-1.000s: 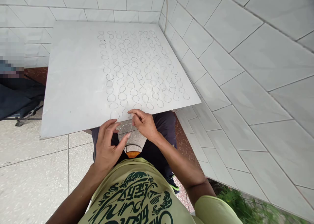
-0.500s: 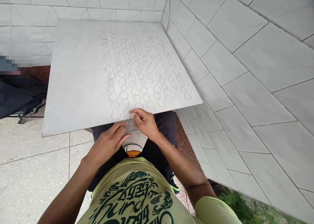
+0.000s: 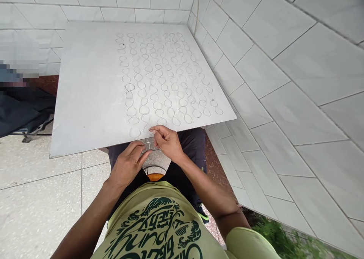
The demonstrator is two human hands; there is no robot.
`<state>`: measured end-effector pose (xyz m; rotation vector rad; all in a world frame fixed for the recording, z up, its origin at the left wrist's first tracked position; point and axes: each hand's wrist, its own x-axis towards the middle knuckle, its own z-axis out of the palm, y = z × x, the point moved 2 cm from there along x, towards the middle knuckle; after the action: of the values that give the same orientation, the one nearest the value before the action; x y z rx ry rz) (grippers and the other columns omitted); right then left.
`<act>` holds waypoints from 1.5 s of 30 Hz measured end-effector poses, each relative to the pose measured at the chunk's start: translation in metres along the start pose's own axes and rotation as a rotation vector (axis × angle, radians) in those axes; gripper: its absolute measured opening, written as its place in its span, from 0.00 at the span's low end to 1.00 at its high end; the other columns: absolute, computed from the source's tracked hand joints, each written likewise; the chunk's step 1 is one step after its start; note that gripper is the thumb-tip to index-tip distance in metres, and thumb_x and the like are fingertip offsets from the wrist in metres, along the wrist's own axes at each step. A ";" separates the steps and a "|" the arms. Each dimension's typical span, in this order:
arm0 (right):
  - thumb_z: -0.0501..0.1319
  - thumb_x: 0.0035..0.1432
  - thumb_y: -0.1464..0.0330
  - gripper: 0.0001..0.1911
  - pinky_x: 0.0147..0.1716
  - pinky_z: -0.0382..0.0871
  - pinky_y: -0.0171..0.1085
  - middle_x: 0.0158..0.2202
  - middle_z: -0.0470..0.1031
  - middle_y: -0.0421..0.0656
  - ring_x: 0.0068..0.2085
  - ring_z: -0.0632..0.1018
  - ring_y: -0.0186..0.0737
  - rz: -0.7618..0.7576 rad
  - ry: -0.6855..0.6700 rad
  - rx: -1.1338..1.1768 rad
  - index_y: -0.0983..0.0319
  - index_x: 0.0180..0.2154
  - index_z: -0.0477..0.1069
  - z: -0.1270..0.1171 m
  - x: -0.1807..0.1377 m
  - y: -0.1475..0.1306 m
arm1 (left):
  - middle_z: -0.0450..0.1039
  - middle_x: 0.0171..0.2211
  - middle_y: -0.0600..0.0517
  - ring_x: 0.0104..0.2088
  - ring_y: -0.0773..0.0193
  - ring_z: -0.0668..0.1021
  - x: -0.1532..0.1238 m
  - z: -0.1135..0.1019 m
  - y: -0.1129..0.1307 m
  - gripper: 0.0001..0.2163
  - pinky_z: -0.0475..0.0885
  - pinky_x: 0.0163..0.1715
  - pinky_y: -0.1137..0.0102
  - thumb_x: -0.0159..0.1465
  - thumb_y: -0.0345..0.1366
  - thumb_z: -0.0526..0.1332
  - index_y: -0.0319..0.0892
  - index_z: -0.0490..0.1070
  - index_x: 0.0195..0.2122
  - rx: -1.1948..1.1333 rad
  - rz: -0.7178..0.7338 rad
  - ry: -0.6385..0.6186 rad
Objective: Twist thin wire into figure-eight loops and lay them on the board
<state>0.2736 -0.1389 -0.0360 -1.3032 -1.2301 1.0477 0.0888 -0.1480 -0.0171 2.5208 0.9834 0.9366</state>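
Observation:
A large pale grey board (image 3: 91, 96) lies flat in front of me, its right half covered with rows of several thin wire loops (image 3: 165, 81). Just past its near edge, over my lap, my right hand (image 3: 167, 141) pinches a thin wire loop (image 3: 148, 145) between thumb and fingers. Facing it, my left hand (image 3: 127, 163) has its fingertips closed on the other side of the same loop. Both hands meet at the wire, a little below the board's front edge.
A white tiled wall (image 3: 284, 62) runs along the right and behind the board. Speckled floor (image 3: 36, 198) lies to the left. A dark bag or cloth (image 3: 22, 111) rests on a low frame at far left. An orange round object (image 3: 153, 175) sits between my legs.
My left hand has turned palm down and moved up and right until its fingers closed on the wire loop. The right hand has barely moved.

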 end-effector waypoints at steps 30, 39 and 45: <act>0.62 0.67 0.51 0.18 0.31 0.72 0.35 0.33 0.77 0.41 0.33 0.78 0.37 -0.004 -0.030 0.226 0.59 0.47 0.74 0.006 -0.006 -0.031 | 0.75 0.25 0.53 0.24 0.68 0.73 0.036 -0.020 -0.001 0.10 0.68 0.24 0.73 0.59 0.42 0.74 0.40 0.82 0.34 -1.055 -0.827 0.266; 0.73 0.56 0.52 0.20 0.32 0.75 0.37 0.32 0.81 0.41 0.32 0.81 0.37 0.248 -0.167 0.618 0.61 0.37 0.75 0.035 -0.025 -0.008 | 0.77 0.29 0.51 0.25 0.67 0.76 0.028 -0.014 0.000 0.12 0.72 0.25 0.71 0.60 0.42 0.73 0.39 0.82 0.37 -1.109 -0.836 0.315; 0.73 0.55 0.53 0.19 0.25 0.69 0.33 0.28 0.77 0.37 0.25 0.75 0.32 0.258 -0.156 0.598 0.61 0.34 0.73 0.036 -0.023 -0.002 | 0.77 0.32 0.49 0.24 0.71 0.72 0.027 -0.018 -0.009 0.14 0.62 0.18 0.75 0.58 0.44 0.74 0.40 0.82 0.38 -1.141 -0.890 0.224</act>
<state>0.2357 -0.1582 -0.0388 -0.9328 -0.7712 1.5804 0.0875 -0.1230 0.0053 0.9178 1.0266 1.0222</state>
